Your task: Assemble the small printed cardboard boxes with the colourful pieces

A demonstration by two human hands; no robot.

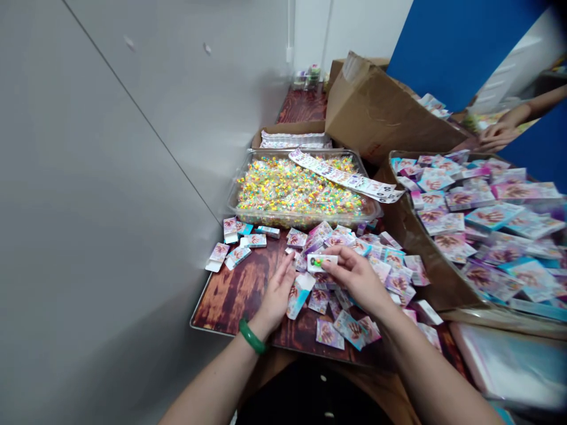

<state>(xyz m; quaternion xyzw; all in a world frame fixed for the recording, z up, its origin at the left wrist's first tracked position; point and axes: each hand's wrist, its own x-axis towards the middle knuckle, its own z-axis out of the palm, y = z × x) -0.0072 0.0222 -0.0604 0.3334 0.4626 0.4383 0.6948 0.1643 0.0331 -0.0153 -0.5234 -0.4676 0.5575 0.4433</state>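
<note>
My left hand (278, 290), with a green bangle at the wrist, is closed around the edge of a small blue-and-white printed box (298, 298). The box is tilted, and its white end flap stands up. My right hand (353, 273) pinches a small folded white paper (313, 263) with a little packet of green and orange beads (319, 263) against it, just above the box. Many small printed boxes (328, 334) in purple, pink and blue lie in a loose heap around and under both hands.
Behind the hands stands a clear plastic tray (283, 219) full of bead packets, a printed paper strip (341, 176) across it. A carton (410, 227) of filled boxes stands right. Several boxes (254, 241) lie left, beside a grey wall (133, 236). Another person's hand (500, 131) shows far right.
</note>
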